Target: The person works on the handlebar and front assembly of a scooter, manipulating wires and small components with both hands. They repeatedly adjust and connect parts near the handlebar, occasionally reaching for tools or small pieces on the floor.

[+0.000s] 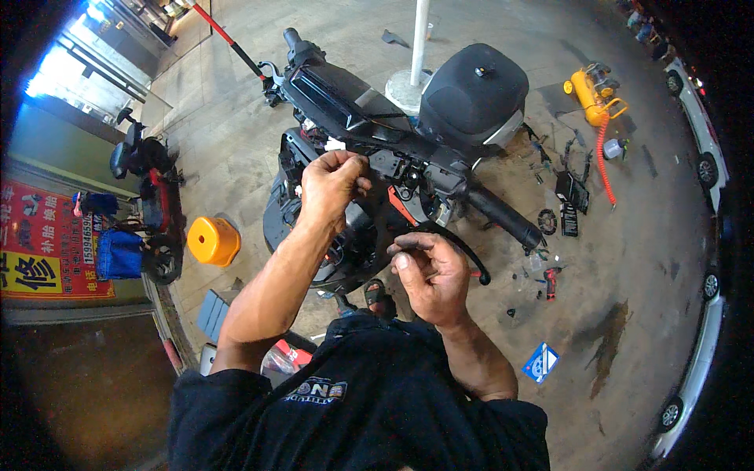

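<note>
Head view shows the left hand curled at the scooter handlebar ahead, fingertips partly hidden; the right hand, thumb near bent fingers, hovers nearer the chest. Whether either pinches something small, I cannot tell.

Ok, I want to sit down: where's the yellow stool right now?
In the head view, the yellow stool is left of centre, between the parked red scooter and the black scooter before the person.

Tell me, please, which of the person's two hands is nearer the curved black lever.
The right hand: in this view, it is close beside the lever, whereas the left hand is farther up and left.
</note>
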Demonstrator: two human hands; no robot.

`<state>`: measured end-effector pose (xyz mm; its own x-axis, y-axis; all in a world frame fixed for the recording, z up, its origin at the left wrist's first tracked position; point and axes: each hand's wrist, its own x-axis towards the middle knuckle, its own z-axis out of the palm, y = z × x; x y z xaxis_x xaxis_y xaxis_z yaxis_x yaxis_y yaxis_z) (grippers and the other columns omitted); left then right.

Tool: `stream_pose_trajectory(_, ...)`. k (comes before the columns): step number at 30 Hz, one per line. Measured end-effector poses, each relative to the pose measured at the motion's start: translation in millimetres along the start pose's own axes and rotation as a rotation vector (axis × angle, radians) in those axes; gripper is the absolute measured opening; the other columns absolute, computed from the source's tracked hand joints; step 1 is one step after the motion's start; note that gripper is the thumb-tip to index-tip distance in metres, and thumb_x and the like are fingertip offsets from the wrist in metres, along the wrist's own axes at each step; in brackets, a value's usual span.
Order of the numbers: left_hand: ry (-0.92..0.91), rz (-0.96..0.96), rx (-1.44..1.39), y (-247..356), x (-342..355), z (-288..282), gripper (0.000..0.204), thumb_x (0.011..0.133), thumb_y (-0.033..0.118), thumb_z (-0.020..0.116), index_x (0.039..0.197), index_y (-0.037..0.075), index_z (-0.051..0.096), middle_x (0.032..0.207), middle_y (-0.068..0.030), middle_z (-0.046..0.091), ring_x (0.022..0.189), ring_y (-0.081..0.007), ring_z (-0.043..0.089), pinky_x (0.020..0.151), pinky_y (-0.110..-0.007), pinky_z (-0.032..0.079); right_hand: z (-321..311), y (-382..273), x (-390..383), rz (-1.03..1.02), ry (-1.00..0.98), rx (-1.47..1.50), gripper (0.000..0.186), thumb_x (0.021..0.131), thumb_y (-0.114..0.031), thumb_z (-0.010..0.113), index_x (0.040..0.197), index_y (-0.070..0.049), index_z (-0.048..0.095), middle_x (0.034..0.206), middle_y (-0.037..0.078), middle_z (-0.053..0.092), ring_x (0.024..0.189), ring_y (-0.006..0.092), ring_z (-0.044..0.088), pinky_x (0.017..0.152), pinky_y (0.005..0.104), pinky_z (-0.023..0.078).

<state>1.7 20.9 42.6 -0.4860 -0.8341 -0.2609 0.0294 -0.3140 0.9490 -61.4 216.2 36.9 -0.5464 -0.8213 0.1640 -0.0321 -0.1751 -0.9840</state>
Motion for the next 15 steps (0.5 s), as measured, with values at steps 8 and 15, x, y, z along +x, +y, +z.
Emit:
stream_pose_trajectory(8,0.092,0.102,0.031,-4,-11,15,0.012,0.093,0.01,0.062,0.093,-0.001,0.066,0.076,-0.005,0.064,0.065,-0.0126,0.06,0.06,-0.025,0.047,-23,-12,-15,-0.012,-0.072,0.04,0.019,0.093,0.0,0.064,0.111,0.004,0.063,0.1,0.009,0.069,0.083,0.0089,0.066,0.075,0.0229,0.055)
stream_pose_trajectory(15,0.108,0.12,0.083,-5,-12,17,0.017,0.094,0.013,0.062,0.096,-0.002,0.069,0.078,-0.0041,0.066,0.066,-0.0117,0.059,0.06,-0.025,0.045,-51,-19,-2,-0.096,-0.019,-0.104,0.02,0.086,-0.003,0.071,0.104,0.001,0.067,0.094,0.013,0.072,0.085,0.0186,0.072,0.074,0.0308,0.058)
